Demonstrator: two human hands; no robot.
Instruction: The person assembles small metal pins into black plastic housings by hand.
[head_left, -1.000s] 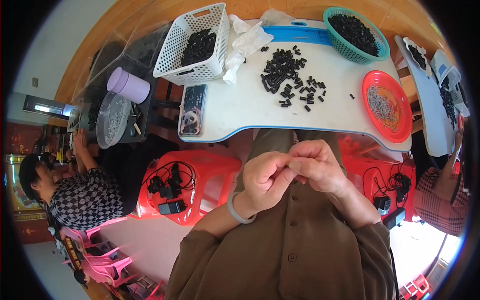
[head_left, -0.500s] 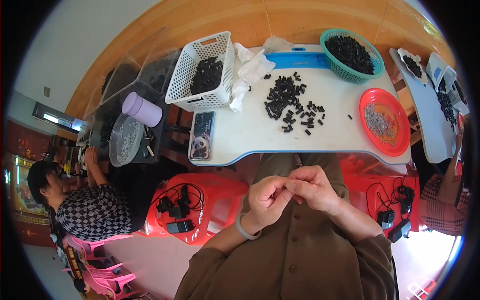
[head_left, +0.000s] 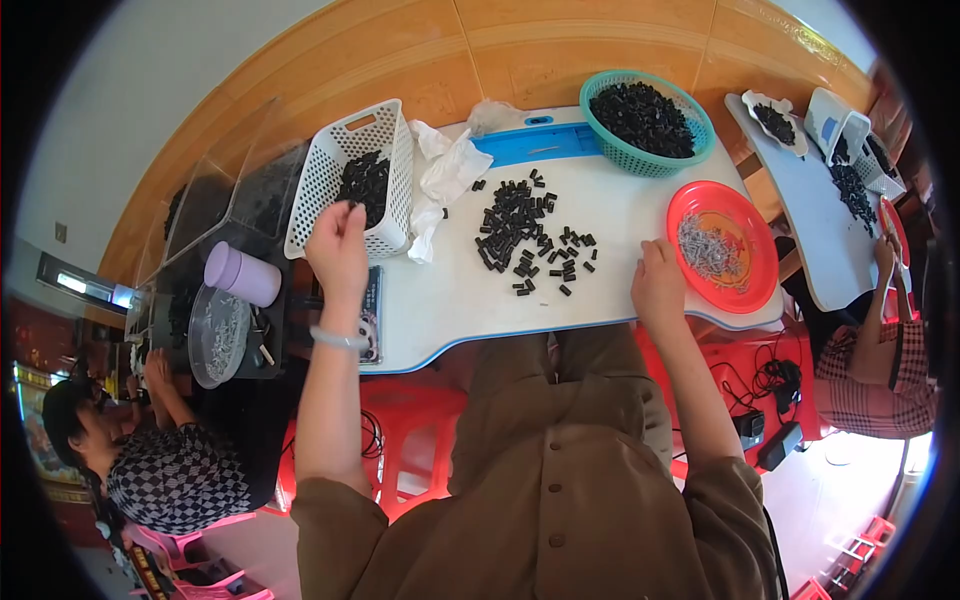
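Observation:
My left hand (head_left: 337,250) is raised at the near side of a white perforated basket (head_left: 398,210), which holds many small black pieces (head_left: 365,185). Its thumb and forefinger are pinched on a dark bit that looks like one of these small black pieces. Over the right part of the table, just left of the red plate (head_left: 760,275), is my right hand (head_left: 660,285). Its fingers are bent together; anything in them is hidden. Small clear-grey pieces (head_left: 710,248) lie on that plate. A loose pile of short black cylindrical pieces (head_left: 510,225) lies between my hands.
A green basket (head_left: 650,165) full of black pieces stands at the table's back right. Crumpled white tissue (head_left: 455,170) lies beside the white basket, and a phone (head_left: 371,320) by the left edge. People work at side tables, left and right. A lilac cup (head_left: 242,274) stands left.
My hands were together in front of my lap and have parted. The left has gone forward to the white basket, the right forward beside the red plate. The view has shifted too.

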